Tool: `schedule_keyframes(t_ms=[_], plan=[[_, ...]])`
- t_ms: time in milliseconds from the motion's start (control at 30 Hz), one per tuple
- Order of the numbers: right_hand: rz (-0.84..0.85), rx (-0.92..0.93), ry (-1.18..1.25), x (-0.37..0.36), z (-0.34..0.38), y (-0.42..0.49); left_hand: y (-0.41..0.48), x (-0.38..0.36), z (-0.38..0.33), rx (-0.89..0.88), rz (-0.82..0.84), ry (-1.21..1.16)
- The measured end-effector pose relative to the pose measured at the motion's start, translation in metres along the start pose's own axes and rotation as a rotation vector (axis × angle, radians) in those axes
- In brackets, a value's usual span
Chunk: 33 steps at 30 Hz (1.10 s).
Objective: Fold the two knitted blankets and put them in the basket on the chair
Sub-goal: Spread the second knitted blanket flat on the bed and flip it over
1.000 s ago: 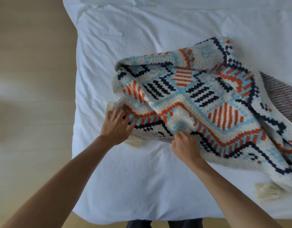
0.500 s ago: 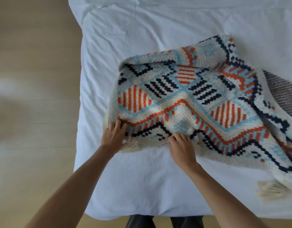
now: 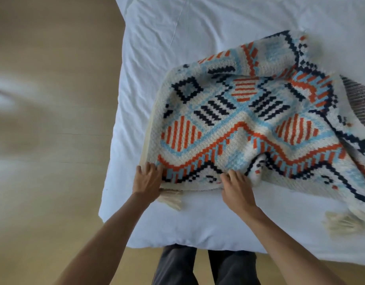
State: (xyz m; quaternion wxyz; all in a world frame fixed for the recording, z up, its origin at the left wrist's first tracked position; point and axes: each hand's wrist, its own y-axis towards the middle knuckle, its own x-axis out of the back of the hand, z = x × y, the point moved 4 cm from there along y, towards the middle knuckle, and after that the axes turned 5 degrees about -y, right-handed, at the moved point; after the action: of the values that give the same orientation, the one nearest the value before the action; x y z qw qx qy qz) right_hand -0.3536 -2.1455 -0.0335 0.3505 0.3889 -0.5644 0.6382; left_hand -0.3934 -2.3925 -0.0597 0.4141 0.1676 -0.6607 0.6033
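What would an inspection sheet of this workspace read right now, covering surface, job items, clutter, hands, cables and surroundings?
Surface: white bed sheet, creased.
Job's things: patterned blanket lies rumpled on the sheet, with cream tassels at its near edge; striped blanket shows at the right, partly under it. Basket and chair not in view.
Clutter: nothing seen.
Hands: left hand holds the patterned blanket's near-left corner; right hand grips its near edge, where the fabric bunches.
Cables: nothing seen.
Surroundings: wooden floor left of the bed; dark trouser legs at the bottom.
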Motion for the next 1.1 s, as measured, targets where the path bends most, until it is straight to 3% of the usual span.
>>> schedule_keyframes(t_ms=[100,300,433,567,767,900,1100], plan=[[-0.006,-0.019,0.01,-0.008,-0.002,0.001,-0.018,-0.009,0.019,0.184,0.014,0.032],[-0.017,-0.034,0.006,-0.012,-0.008,-0.012,-0.048,-0.025,0.031,0.336,0.051,-0.012],[-0.073,-0.017,-0.025,-0.011,-0.006,-0.017,-0.05,-0.026,0.028,0.288,-0.01,-0.009],[-0.1,0.038,-0.09,-0.015,0.008,-0.02,-0.049,-0.025,0.003,0.121,-0.083,0.0],[-0.032,0.002,-0.078,-0.019,0.008,-0.012,-0.032,-0.029,0.007,0.103,-0.052,-0.032],[-0.066,0.001,-0.02,-0.013,0.02,-0.031,-0.05,-0.045,0.004,0.084,0.061,-0.024],[0.074,0.058,0.068,-0.026,0.028,-0.053,-0.055,-0.053,0.0,0.101,0.234,-0.079]])
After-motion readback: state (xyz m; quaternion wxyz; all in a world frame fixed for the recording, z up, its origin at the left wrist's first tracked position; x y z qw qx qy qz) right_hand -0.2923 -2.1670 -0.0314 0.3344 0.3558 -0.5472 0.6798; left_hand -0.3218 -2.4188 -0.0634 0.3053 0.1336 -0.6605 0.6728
